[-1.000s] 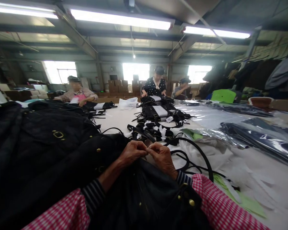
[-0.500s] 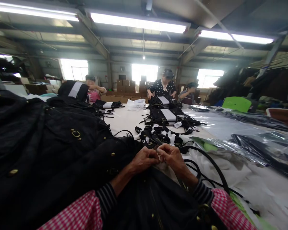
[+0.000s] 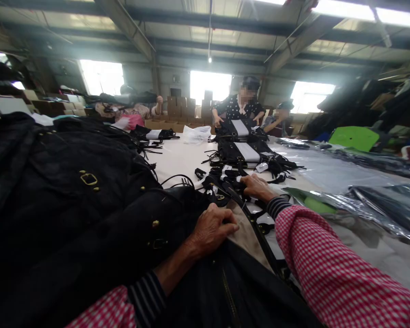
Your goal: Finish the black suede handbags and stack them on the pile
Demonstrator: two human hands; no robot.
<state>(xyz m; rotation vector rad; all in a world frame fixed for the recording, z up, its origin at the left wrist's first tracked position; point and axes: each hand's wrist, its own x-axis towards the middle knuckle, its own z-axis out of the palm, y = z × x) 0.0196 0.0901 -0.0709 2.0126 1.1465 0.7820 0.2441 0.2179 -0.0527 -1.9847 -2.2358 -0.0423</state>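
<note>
My left hand [image 3: 212, 228] is closed on the rim of a black bag [image 3: 222, 287] that lies in front of me, where a tan lining [image 3: 246, 234] shows. My right hand [image 3: 256, 186] reaches forward onto a heap of black straps [image 3: 225, 182] with white tags on the white table [image 3: 177, 159]; its fingers curl over the straps, and what they grip is hidden. Both arms wear red-checked sleeves with striped cuffs.
A big pile of black bags with brass buckles [image 3: 71, 191] fills the left. Stacked black-and-white bags [image 3: 242, 148] lie ahead, where a person in a dotted top [image 3: 241, 107] works. Other people sit at left [image 3: 130, 109] and behind. Clear plastic sleeves [image 3: 362, 196] cover the right side.
My hands were pinched together over the bag. They have parted: the right hand has reached forward to the straps, and the left stays on the bag's rim. The camera has tilted and shifted.
</note>
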